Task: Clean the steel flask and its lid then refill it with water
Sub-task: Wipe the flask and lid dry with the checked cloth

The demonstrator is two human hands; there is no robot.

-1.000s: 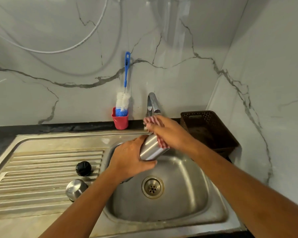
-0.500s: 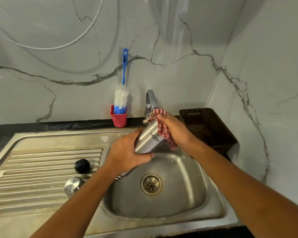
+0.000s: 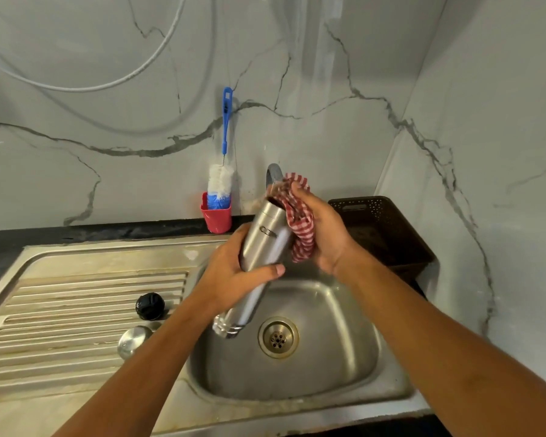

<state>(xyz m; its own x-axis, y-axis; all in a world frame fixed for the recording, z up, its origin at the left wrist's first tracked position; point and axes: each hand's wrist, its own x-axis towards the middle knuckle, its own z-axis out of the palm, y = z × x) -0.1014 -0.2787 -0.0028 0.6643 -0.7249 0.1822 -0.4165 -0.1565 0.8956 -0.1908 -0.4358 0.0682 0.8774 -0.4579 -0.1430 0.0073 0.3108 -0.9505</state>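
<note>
The steel flask [image 3: 260, 247] is held slanted above the sink basin [image 3: 338, 367], its threaded mouth pointing down and left toward the drain. My left hand [image 3: 230, 275] grips its middle. My right hand [image 3: 322, 234] holds a red-and-white checked cloth [image 3: 300, 222] against the flask's upper end, in front of the tap [image 3: 273, 173]. On the ribbed drainboard [image 3: 76, 310] lie a black round lid part [image 3: 149, 305] and a steel cap [image 3: 133, 341].
A blue-and-white bottle brush [image 3: 222, 181] stands in a red cup [image 3: 216, 217] against the marble wall. A dark perforated basket [image 3: 382, 231] sits to the right of the sink. A white hose [image 3: 92, 86] loops across the wall.
The flask has been raised and tilted steeper, showing more of its body and mouth. My right hand with the cloth slid up toward the flask's top end.
</note>
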